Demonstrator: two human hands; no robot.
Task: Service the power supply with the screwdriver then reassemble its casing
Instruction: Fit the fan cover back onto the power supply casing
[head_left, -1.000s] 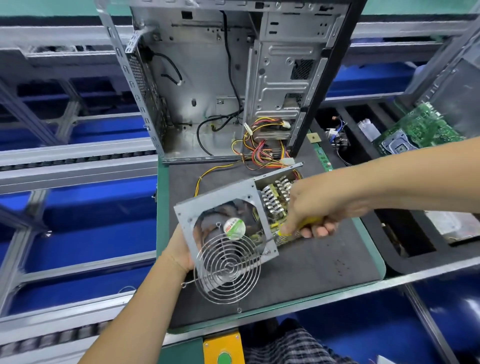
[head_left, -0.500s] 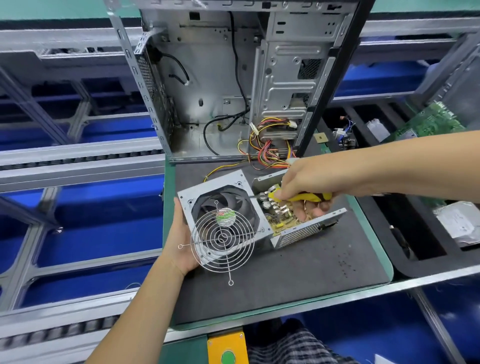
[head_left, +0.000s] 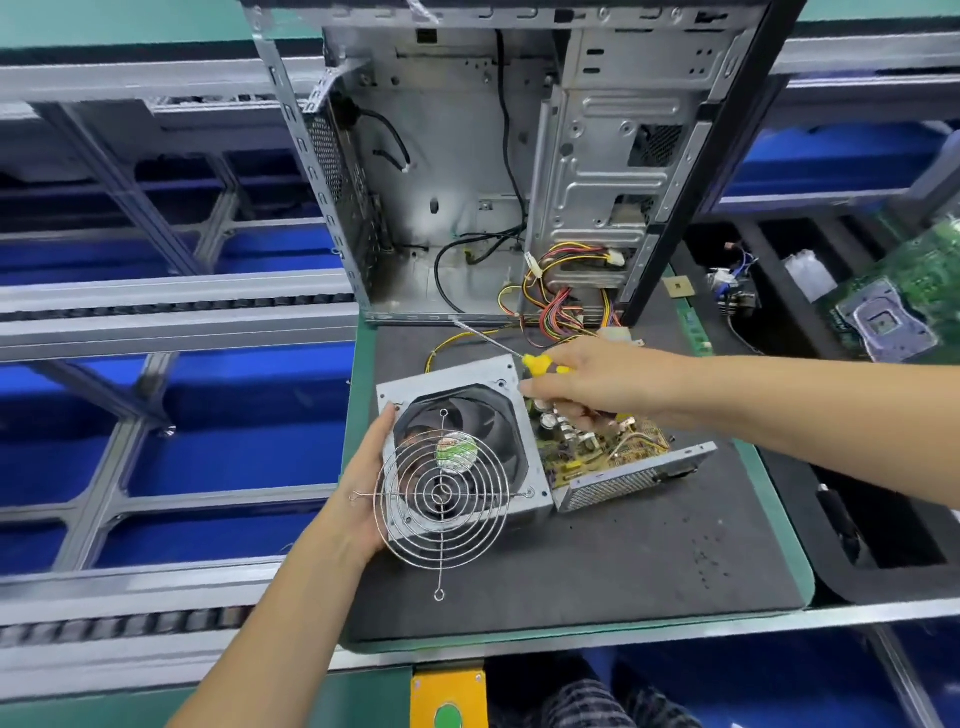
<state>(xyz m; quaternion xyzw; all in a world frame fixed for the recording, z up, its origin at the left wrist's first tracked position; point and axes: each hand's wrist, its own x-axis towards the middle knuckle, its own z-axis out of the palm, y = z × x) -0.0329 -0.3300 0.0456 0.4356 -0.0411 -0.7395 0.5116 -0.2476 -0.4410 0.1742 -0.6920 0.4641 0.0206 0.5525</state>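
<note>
Power supply (head_left: 467, 395) lies on the dark mat (head_left: 597, 571), in front of the open computer case (head_left: 467, 182), circuit board exposed. My left hand (head_left: 363, 488) grips its fan-side edge; wire fan grille (head_left: 441, 499) hangs loose there. My right hand (head_left: 587, 384), above the board, grips the yellow screwdriver (head_left: 543, 365), shaft pointing toward the case.

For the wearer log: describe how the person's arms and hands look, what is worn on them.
Both forearms are bare as far as the frame shows: no sleeves and no gloves. The left hand and the right hand show no rings, and neither wrist carries a watch, strap or band. No markings are visible on them.
</note>
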